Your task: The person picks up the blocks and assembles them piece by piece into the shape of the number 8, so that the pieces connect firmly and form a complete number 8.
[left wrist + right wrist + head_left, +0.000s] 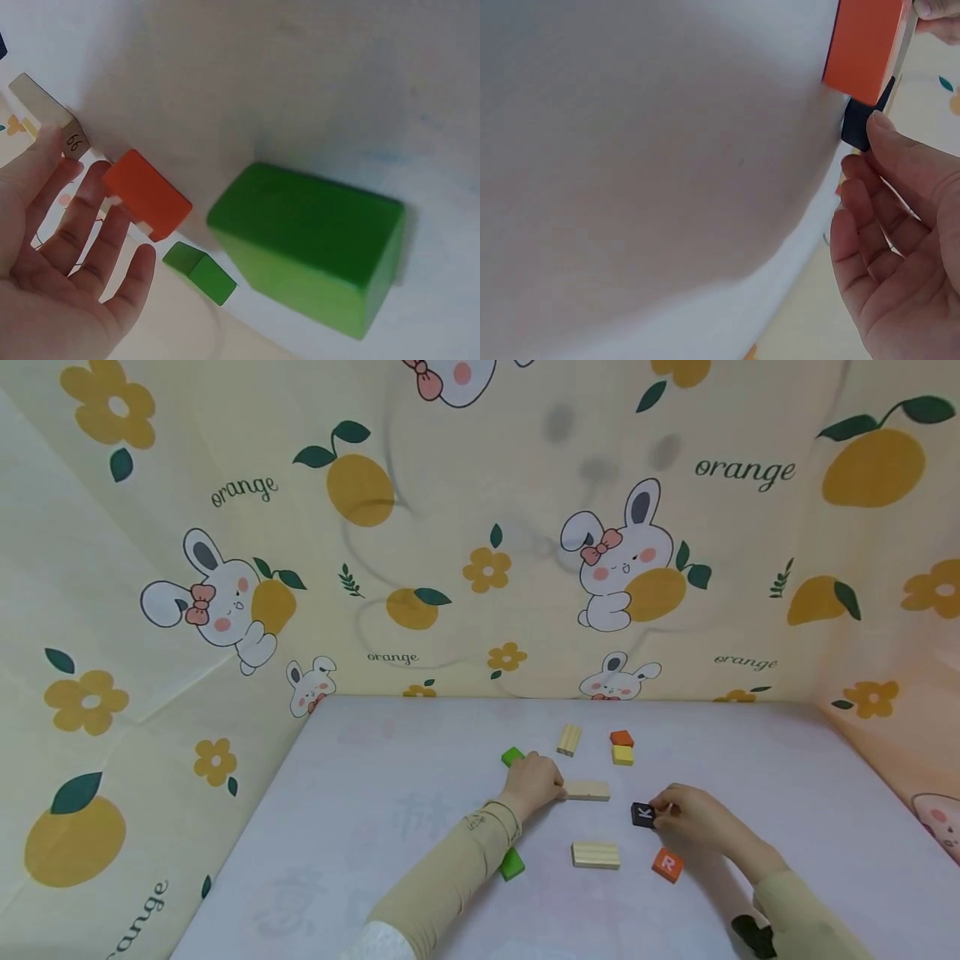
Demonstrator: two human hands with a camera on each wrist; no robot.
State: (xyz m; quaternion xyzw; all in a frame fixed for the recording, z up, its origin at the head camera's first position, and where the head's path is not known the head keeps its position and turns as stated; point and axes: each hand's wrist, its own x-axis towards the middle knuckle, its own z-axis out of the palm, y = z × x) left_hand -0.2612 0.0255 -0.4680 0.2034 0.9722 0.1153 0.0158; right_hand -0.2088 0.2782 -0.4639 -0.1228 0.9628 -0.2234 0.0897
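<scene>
A slim, pale rectangular block of bare wood (588, 791) looks matt and unvarnished; a broader pale wooden block (596, 857) has straight lines along its top. The chunky green block (307, 232) resembles painted wood, smooth, with softly rounded edges and a low sheen. An orange block lettered R in white (658, 865) wears even, paint-like colour, and the small black block lettered K in white (636, 820) appears smooth. From here, the white desk (337, 860) has a smooth, matt surface. The cream printed curtain (487, 468) is softly creased, cloth or plastic, I cannot tell. The beige sleeves (442, 885) are wrinkled, matt cloth.
</scene>
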